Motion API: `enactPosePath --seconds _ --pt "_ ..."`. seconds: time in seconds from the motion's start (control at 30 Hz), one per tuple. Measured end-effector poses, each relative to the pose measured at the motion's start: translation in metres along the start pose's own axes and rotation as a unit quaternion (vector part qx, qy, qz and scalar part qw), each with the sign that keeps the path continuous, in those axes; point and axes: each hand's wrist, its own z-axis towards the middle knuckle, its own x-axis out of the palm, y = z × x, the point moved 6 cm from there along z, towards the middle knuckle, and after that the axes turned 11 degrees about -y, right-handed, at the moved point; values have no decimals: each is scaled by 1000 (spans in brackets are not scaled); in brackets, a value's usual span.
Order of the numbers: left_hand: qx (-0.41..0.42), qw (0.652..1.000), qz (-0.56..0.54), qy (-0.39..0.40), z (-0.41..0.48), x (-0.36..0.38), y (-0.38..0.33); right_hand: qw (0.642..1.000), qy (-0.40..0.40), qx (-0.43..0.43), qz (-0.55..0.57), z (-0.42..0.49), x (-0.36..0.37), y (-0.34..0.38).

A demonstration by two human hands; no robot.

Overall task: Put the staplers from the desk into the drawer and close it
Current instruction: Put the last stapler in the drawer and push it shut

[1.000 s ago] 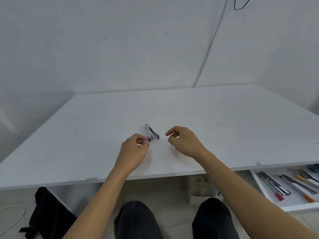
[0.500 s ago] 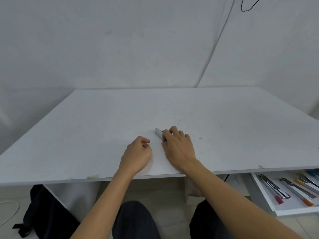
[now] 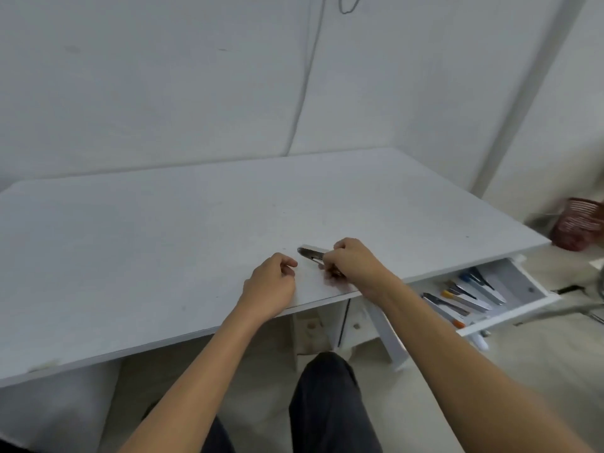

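A small silver stapler point(image 3: 310, 253) lies on the white desk point(image 3: 163, 240) near its front edge. My right hand point(image 3: 354, 263) is closed over its near end, so only the metal tip shows to the left of my fingers. Just to the left, my left hand point(image 3: 271, 282) rests on the desk as a loose fist, holding nothing and apart from the stapler. The drawer point(image 3: 510, 308) stands pulled out under the desk at the right. Inside it lie several staplers point(image 3: 464, 295) with orange, blue and dark ends.
A red slatted basket point(image 3: 577, 227) sits on the floor beyond the desk's right end. My dark-trousered legs are below the desk front. White walls close off the back and right, with a thin cable hanging down the wall.
My right hand came across from the right and closed on the stapler, while my left hand let go of it. The view has swung to the right, bringing the drawer further into sight.
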Motion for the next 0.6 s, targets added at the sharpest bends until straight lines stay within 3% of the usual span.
enactPosePath --seconds 0.13,0.27,0.37,0.43,0.53,0.6 --pt "34 999 10 24 2 41 -34 967 36 84 238 -6 -44 -30" --pt "74 996 19 41 2 79 -61 953 58 89 283 -17 -105 -48" --pt "122 991 39 44 3 103 -79 982 28 75 170 -28 -158 -70" --pt "155 985 52 49 3 119 -91 998 -20 68 -4 -28 -188 -89" --pt "206 974 58 71 3 146 -112 960 -42 48 -273 -14 -201 -114" --pt "234 966 56 97 3 160 -124 925 -26 20 -378 -2 -188 -125"
